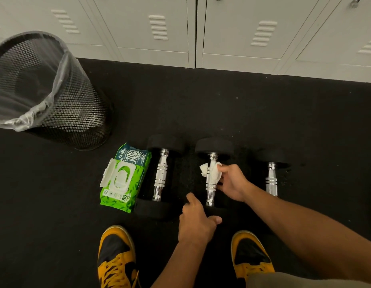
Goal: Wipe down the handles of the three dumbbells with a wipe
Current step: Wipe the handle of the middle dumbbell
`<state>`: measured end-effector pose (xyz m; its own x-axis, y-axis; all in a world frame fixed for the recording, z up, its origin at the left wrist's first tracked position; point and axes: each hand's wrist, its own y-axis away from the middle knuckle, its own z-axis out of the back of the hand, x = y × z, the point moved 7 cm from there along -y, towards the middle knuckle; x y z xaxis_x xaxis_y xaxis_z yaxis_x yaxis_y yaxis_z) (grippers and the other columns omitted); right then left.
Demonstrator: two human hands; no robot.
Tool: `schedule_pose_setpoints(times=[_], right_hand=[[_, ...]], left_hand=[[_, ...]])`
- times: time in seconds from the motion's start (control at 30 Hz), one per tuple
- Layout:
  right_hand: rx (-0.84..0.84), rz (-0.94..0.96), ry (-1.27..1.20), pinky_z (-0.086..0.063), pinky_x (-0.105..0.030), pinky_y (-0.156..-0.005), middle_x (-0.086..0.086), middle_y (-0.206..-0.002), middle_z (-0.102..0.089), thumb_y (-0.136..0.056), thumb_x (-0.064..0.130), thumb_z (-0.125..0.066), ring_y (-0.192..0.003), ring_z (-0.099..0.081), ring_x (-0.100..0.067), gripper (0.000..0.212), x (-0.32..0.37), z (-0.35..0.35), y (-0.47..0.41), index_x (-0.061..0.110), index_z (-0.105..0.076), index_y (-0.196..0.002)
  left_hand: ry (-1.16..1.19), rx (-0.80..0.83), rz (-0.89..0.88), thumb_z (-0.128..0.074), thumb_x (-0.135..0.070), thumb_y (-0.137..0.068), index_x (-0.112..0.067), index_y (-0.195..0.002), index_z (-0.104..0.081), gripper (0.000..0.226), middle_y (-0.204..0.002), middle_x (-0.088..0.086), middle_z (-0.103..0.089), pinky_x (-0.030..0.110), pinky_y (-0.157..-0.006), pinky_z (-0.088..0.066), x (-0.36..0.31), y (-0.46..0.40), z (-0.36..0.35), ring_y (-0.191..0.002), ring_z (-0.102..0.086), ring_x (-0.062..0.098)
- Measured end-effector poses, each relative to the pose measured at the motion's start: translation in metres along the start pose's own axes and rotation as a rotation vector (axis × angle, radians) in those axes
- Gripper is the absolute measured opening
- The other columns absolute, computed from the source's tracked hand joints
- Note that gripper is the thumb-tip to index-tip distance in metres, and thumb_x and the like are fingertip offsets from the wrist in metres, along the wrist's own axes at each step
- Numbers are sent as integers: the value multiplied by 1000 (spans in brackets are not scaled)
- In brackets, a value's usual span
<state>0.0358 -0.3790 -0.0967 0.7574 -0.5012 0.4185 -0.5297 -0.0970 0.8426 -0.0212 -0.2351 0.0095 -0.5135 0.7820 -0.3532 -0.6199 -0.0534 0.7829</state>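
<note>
On black rubber flooring before a row of pale lockers, three dumbbells lie side by side, handles running near to far. The middle dumbbell is under attention: the right hand grasps a crumpled white wipe and presses it around the far half of the chrome handle. The left hand grips the near black head of the same dumbbell, fingers curled over it, thumb extended to the right. The left dumbbell lies just beside a green wipes pack, its flip lid open. The right dumbbell is partly hidden behind the right forearm. A black mesh wastebasket with a clear liner stands far left. Two yellow-and-black sneakers show at the near edge.
</note>
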Motion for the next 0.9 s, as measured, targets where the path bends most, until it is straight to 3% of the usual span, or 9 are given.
schedule_pose_setpoints(times=[0.53, 0.67, 0.8, 0.9], right_hand=[[-21, -37, 257, -45, -43, -92, -10, -120, -70, -97, 10, -46, -109, -62, -25, 35, -13, 23, 6, 16, -64, -125], [32, -96, 360, -46, -41, -89, -8, -121, -70, -96, 8, -45, -111, -61, -24, 36, -26, 27, 11, 18, -65, -125], [114, -187, 460, -44, -44, -104, -6, -117, -72, -93, 6, -47, -114, -65, -23, 39, -52, 31, 18, 15, -66, -125], [144, -205, 447, -48, -39, -99, -7, -116, -72, -93, 7, -47, -111, -67, -22, 38, -57, 29, 24, 16, -68, -123]], left_hand=[[-20, -16, -1, -83, -35, -74, -19, -133, -28, 82, -138, 11, -47, 41, -101, -45, -2, 2, 0, -129, -48, 32], [-17, -20, 1, -83, -34, -74, -18, -133, -29, 82, -138, 11, -47, 41, -102, -44, -2, 2, 0, -130, -47, 32], [-16, -21, -11, -83, -35, -74, -18, -132, -30, 81, -137, 11, -48, 41, -102, -44, -2, 2, 1, -129, -48, 32], [-11, -22, -17, -83, -36, -73, -18, -131, -30, 80, -136, 11, -49, 41, -102, -45, -2, 3, 1, -128, -49, 32]])
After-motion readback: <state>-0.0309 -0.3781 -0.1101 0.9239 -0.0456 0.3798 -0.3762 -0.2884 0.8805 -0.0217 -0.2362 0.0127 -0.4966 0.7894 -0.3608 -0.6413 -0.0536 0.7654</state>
